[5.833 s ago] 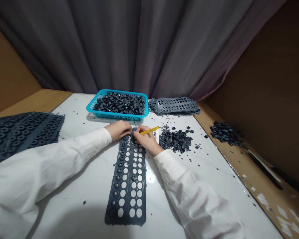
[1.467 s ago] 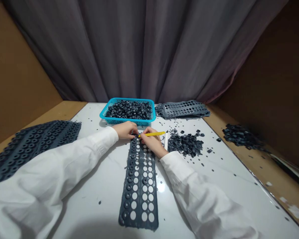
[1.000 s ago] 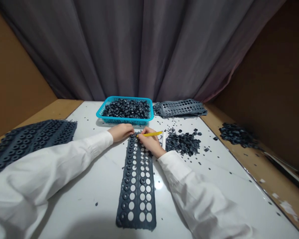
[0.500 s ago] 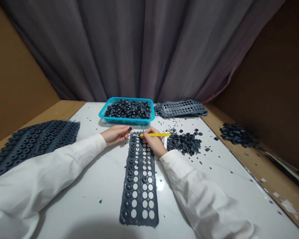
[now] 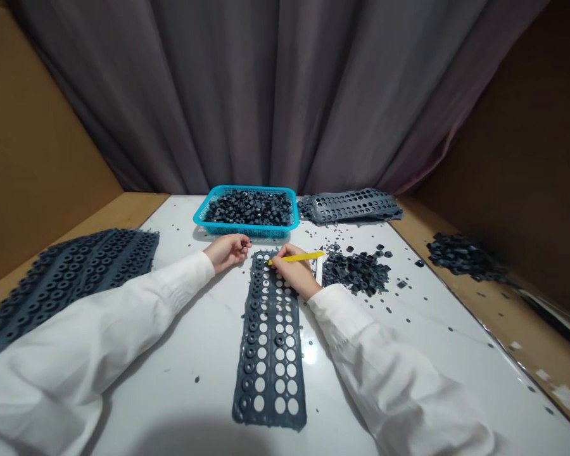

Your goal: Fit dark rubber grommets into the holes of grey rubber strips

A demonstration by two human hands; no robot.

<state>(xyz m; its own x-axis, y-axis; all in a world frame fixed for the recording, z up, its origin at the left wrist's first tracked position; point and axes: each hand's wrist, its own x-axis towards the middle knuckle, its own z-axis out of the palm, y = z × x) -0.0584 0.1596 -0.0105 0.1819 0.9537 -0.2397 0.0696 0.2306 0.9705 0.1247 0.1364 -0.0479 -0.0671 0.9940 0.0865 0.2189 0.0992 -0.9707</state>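
A long dark grey rubber sheet point(image 5: 269, 386) lies lengthwise in front of me, with rows of round holes. Raised black rings line its left column, and one stands among the holes right of centre. My right hand point(image 5: 292, 269) grips a slim yellow pen-like tool point(image 5: 304, 256) over the sheet's far end, its tip near the left-hand holes. Just left of that end, my left hand point(image 5: 228, 251) is closed, fingers curled. A small black rubber piece point(image 5: 248, 244) shows at its fingertips, partly hidden.
Behind the hands stands a blue basket point(image 5: 199, 216) full of black pieces. Holed sheets point(image 5: 354, 206) are stacked at back right, above a heap of loose black pieces point(image 5: 361, 272). Ringed sheets point(image 5: 85, 266) lie left. Another dark pile point(image 5: 460, 253) sits on the right ledge.
My left hand has drawn slightly away from the sheet, its fingers curling in more. The yellow tool's tip has dipped a little toward me. The whole view has shifted slightly.
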